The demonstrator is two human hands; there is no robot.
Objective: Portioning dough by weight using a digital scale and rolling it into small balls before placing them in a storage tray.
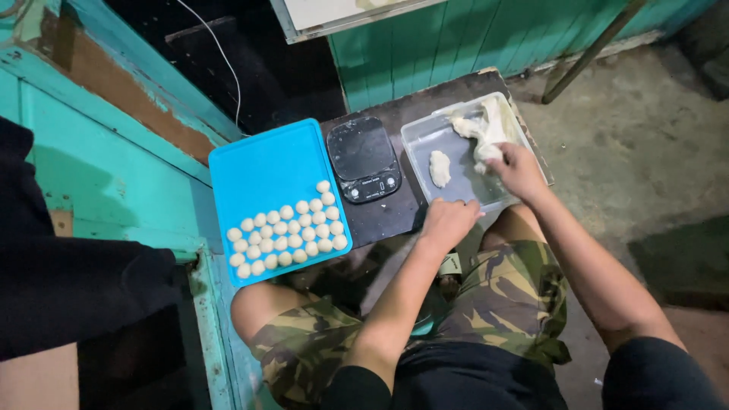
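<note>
Teal plank walls [456, 38], grey concrete floor [645, 137], perhaps dim light

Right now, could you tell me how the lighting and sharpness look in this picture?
Head view: bright light on the blue tray and dough balls, all sharp; glare on the black scale; corners fall dark; wide-angle bend at the edges.

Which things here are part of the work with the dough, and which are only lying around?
In use: dough lump gripped by right hand; clear tray steadied by left hand; small dough piece; black scale; blue tray of dough balls.

Lying about: white cable; metal pole.
</note>
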